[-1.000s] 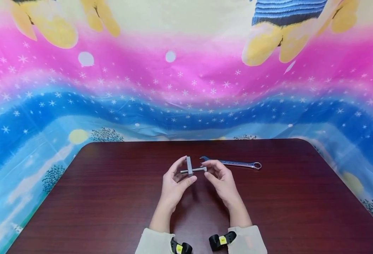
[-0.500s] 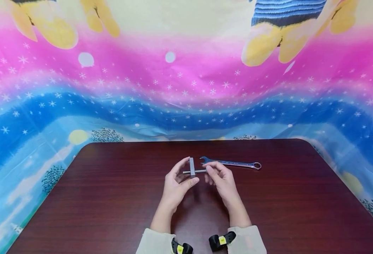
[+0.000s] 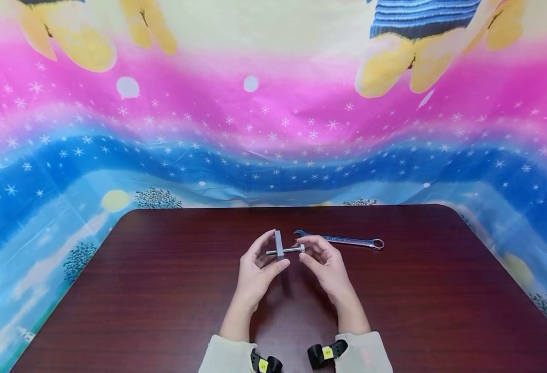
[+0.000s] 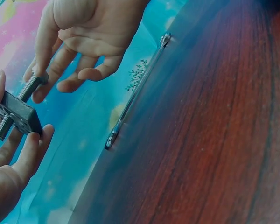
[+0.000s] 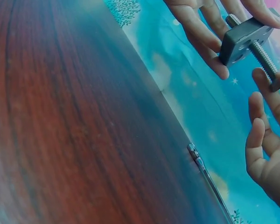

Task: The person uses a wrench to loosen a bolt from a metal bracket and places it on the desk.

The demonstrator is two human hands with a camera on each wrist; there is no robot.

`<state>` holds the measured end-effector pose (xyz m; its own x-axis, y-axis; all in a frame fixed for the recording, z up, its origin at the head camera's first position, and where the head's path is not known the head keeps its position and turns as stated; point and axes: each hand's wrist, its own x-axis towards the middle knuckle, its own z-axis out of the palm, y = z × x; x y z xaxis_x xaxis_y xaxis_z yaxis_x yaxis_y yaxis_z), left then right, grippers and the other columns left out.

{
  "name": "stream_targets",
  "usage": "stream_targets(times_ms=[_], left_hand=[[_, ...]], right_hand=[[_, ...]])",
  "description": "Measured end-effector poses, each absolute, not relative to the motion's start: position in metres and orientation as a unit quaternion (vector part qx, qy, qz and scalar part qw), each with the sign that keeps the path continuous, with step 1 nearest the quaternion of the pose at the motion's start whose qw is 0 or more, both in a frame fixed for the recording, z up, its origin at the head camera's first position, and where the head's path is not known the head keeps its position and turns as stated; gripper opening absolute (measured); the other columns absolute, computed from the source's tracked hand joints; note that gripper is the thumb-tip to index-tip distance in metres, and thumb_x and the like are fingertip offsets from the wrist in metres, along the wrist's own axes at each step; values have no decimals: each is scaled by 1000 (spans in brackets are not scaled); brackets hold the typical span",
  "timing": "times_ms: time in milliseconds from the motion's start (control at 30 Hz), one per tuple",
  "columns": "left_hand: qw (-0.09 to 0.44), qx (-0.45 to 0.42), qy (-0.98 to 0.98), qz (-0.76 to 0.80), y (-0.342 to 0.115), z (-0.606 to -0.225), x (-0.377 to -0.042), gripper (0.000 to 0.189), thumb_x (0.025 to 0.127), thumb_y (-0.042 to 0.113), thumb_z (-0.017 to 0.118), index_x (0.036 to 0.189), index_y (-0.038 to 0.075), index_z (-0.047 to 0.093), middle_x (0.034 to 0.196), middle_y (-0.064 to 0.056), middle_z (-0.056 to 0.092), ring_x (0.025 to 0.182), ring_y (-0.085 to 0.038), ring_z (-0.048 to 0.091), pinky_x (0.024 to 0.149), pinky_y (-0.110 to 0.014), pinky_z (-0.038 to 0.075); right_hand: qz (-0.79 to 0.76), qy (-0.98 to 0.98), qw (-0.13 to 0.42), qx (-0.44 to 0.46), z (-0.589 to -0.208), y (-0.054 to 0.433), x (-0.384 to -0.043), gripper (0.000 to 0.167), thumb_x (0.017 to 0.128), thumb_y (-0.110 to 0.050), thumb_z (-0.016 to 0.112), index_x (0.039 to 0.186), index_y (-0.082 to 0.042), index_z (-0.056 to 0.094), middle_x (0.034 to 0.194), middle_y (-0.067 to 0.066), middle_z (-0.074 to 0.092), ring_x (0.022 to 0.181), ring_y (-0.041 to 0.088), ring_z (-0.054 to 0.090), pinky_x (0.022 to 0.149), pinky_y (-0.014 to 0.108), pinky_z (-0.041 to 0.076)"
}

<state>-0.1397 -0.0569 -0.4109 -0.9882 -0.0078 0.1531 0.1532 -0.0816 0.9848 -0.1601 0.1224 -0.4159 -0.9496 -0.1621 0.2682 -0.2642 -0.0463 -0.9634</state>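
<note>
My left hand (image 3: 254, 275) holds a grey rectangular metal block (image 3: 279, 242) by its edges between thumb and fingers, above the table. A long threaded hex bolt (image 3: 291, 250) passes through the block, and its plain end sticks out on the left side. At the bolt's head, my right hand (image 3: 328, 265) pinches with thumb and forefinger. In the left wrist view, thread shows on both sides of the block (image 4: 22, 111), and the bolt head stands well apart from it. Small holes show in the block's face (image 5: 248, 39) in the right wrist view.
A combination wrench (image 3: 348, 240) lies on the dark red-brown wooden table (image 3: 185, 290), just behind the right hand. Behind the table hangs a printed cloth (image 3: 273, 129) in pink and blue. Black straps (image 3: 326, 354) sit at both sleeve cuffs.
The right thumb and forefinger have rolled over the bolt head and back, so the head shows again. The block shifted slightly right, then back left. The wrench has stayed put.
</note>
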Motion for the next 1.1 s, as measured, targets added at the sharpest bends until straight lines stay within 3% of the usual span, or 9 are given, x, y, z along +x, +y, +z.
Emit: stream_targets(times_ms=[300,400,600,667,867,1100], left_hand=[[37,-67,-678,-731,-53,-412,-138,64,85,3,77,143,16,53,141,-11,54,113,-32,64,90,-29,57],[37,-68,-678,-731,-53,-412,-138,65,84,5,77,143,16,52,141,-11,54,114,-32,64,91,-29,57],[53,-54,-674,-735,-55,-412,-140,65,84,4,78,143,17,53,138,-12,56,115,-34,64,85,-30,59],[54,-52,-675,-734,-56,-412,-140,65,84,3,77,142,18,53,137,-12,56,115,-33,64,85,-30,59],[43,-58,-673,-736,-55,-413,-140,65,84,5,78,143,17,53,139,-11,55,115,-33,64,85,-29,59],[38,-74,-676,-733,-54,-413,-140,66,83,10,80,143,19,53,141,-11,54,114,-31,64,90,-29,57]], right_hand=[[724,-683,57,79,-416,121,-160,25,100,-15,60,111,7,65,67,-4,64,62,17,61,62,27,50],[731,-674,64,80,-416,121,-161,25,98,-12,62,112,9,65,70,-5,66,64,14,63,66,26,55],[724,-675,66,128,-418,121,-161,29,94,-1,64,122,6,59,102,-7,72,89,9,63,82,20,52],[722,-675,65,137,-419,122,-161,30,93,1,64,122,7,58,105,-8,71,91,8,62,82,20,51],[725,-681,46,97,-418,121,-160,26,97,-9,62,119,4,61,91,-10,70,79,11,63,72,24,53],[716,-692,58,72,-417,119,-163,27,100,-17,59,109,8,66,65,-2,60,60,19,56,59,26,47]])
